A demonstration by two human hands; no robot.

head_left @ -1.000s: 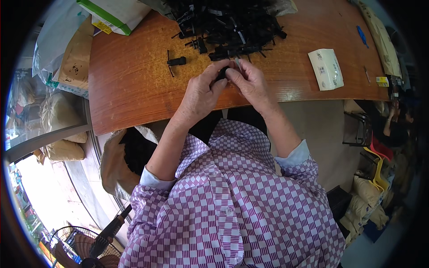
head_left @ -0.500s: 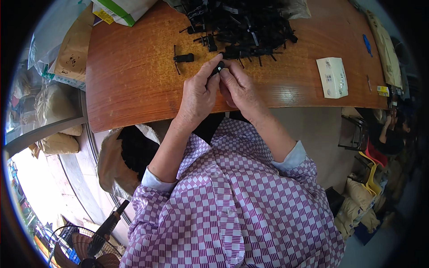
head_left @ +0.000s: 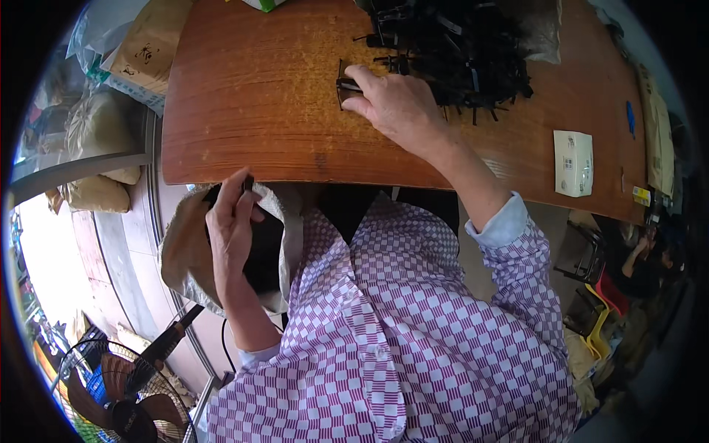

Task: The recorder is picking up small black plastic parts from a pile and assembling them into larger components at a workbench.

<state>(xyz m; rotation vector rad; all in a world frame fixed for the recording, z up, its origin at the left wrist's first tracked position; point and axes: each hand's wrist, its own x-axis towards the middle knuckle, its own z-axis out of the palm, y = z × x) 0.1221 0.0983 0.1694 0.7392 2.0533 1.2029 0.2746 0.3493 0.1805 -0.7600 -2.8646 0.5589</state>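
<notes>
Over the open sack (head_left: 171, 262) at the table's front left, my left hand (head_left: 230, 225) pinches a small black part (head_left: 248, 181); most of it is hidden by the fingers. Black pieces fill part of the sack below that hand. My right hand (head_left: 402, 111) is on the tabletop, its thumb and forefinger closing around a black T-shaped plastic part (head_left: 346, 85) with a thin crossbar. Just beyond that hand, a large heap of similar black parts (head_left: 458, 52) covers the back of the table.
On the wooden table (head_left: 244, 111) a white packet (head_left: 573, 164) lies at the right, with a blue tool (head_left: 631, 119) farther along. A fan (head_left: 122, 402) stands at the lower left. Stuffed sacks (head_left: 96, 140) are at the far left. Another person (head_left: 642, 255) sits at the right.
My hands, together over the table before, have parted. The left went down-left to the sack with a small black part; the right reached to the lone T-shaped part. The view has shifted.
</notes>
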